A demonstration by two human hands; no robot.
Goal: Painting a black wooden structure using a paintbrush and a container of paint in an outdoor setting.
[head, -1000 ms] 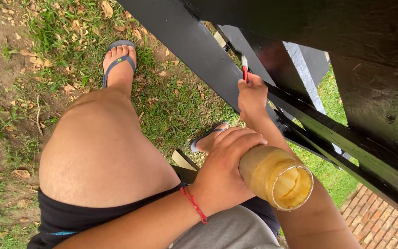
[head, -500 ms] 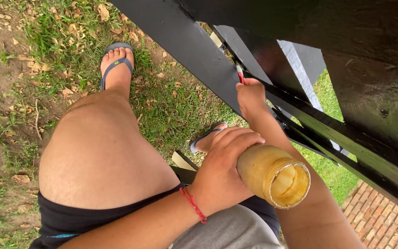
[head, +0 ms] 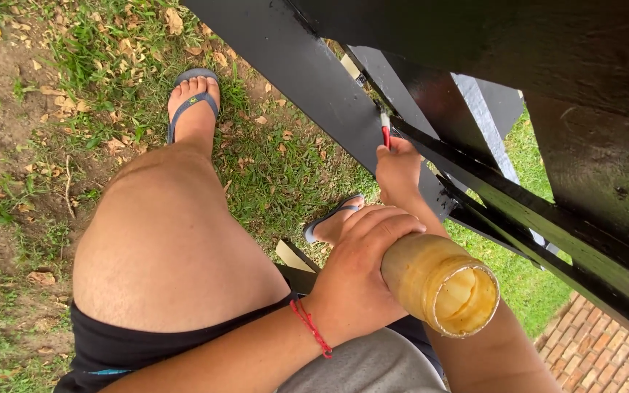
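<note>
yellowish, paint-stained open cup (head: pixel 442 285) (empty inside) in left hand (head: pixel 362 273) grip

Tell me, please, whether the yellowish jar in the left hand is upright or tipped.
Tipped. The jar lies nearly on its side in the left hand, open mouth towards the camera, its inside coated with yellowish residue.

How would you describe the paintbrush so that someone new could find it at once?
Start at the black painted wooden frame across the top. Where its slanted bars meet, the right hand reaches up. The paintbrush sticks out above its fingers: a thin red handle, the only red against the black.
</note>
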